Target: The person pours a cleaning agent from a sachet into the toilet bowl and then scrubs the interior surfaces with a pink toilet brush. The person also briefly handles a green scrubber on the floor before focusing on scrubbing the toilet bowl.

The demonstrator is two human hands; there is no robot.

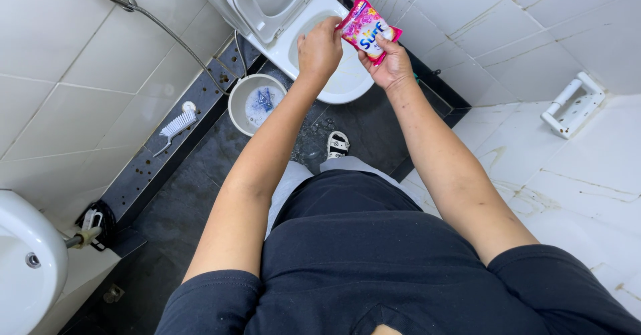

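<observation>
Two hands, left hand (320, 48) and right hand (392, 65), are closed on a pink detergent sachet (368, 28) at twelve o'clock above the toilet bowl (347, 85), apparently tearing it open, which needs a firm opposing pull.

The white round sink (27, 261) is cut off by the left edge. The small blue thing (265, 99) in the grey bucket (235, 108) is too blurry to tell.

Both hands, left hand (320, 49) and right hand (392, 67), gripping a pink sachet (367, 29) above the open toilet (347, 81).
</observation>
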